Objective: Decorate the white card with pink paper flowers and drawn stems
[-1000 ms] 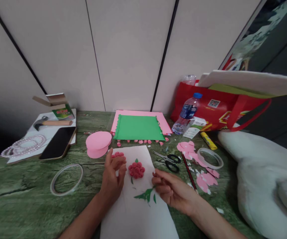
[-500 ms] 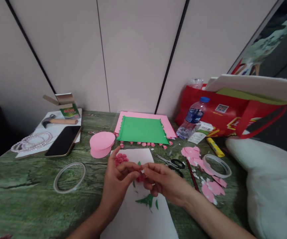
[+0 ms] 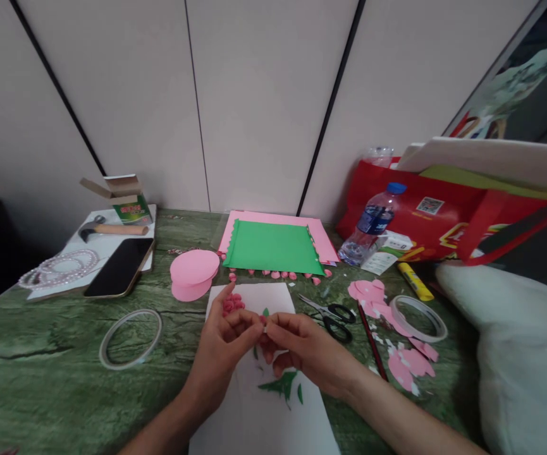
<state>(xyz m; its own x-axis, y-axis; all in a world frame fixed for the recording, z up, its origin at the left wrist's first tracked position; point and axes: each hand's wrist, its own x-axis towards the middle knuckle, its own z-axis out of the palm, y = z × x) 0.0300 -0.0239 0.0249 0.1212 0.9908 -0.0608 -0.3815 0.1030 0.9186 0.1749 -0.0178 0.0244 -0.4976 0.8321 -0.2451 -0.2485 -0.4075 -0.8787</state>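
Over the white sheet, my two hands meet fingertip to fingertip. My left hand pinches a small pink paper rose, mostly covered by the fingers. Thumb and forefinger of my right hand close at the same spot, where a tiny white bit shows; what exactly they grip is too small to make out. Several pink rolled roses sit on the sheet just behind my left hand. Green paper leaves lie on it below my right hand.
Scissors, a dark red pencil, pink scraps and a tape roll lie right. Another tape roll, pink circles and a phone are left. Behind are green paper and a bottle.
Both hands have shifted slightly left and their fingertips have drawn closer together around the small rose. The view has turned a little, and the things on the table stay put.
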